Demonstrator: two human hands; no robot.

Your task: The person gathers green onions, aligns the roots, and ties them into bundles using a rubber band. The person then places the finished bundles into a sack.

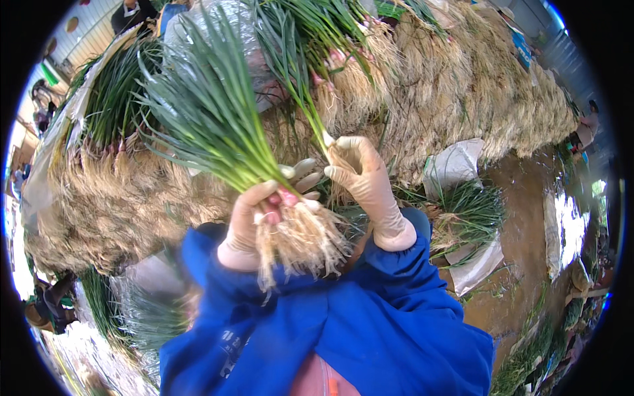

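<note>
My gloved left hand (pixel 252 208) is wrapped around a thick bunch of spring onions (pixel 228 133), just above their reddish bulbs. The green leaves fan up and to the left, while a tangle of pale roots (pixel 302 237) hangs below the hand. My right hand (pixel 364 171), also gloved, pinches a thin spring onion stalk (pixel 308 109) by its root end, thumb and fingertips meeting there. Its leaves reach up towards the heap, where they overlap other greens. Whether the right hand has one stalk or two cannot be told.
A long heap of spring onions (pixel 436 84) with roots outward stretches across before me. Clear plastic sheeting (pixel 198 29) lies on top. To the right, more spring onions (pixel 470 208) and white sacking (pixel 453 166) rest on wet brown ground (pixel 520 213). A person (pixel 588 123) is at the far right.
</note>
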